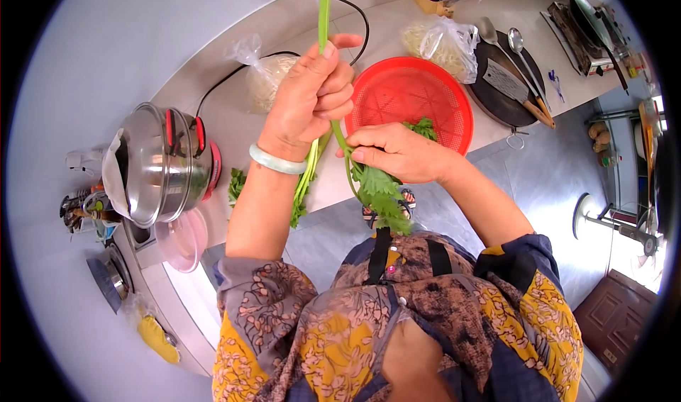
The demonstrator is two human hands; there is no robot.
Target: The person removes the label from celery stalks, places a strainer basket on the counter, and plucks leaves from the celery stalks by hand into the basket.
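A green celery stalk (325, 15) runs upright through my left hand (312, 93), whose thumb and fingers are closed around it. A pale bangle sits on that wrist. Lower down, my right hand (401, 150) pinches the same stalk near its leafy end, and the celery leaves (383, 196) hang below the fingers towards my body. Behind my right hand stands a red plastic colander (466, 111) with some torn celery leaves (424, 127) in it. More celery stalks (312, 168) lie on the counter beside my left forearm.
Bagged pale strands (443, 47) and another knotted plastic bag (262, 83) lie on the counter. A steel steamer pot (159, 164) stands at left, with a pink basin (183, 242) below. A dark round pan (489, 93) carrying utensils and a gas stove (574, 40) are at right.
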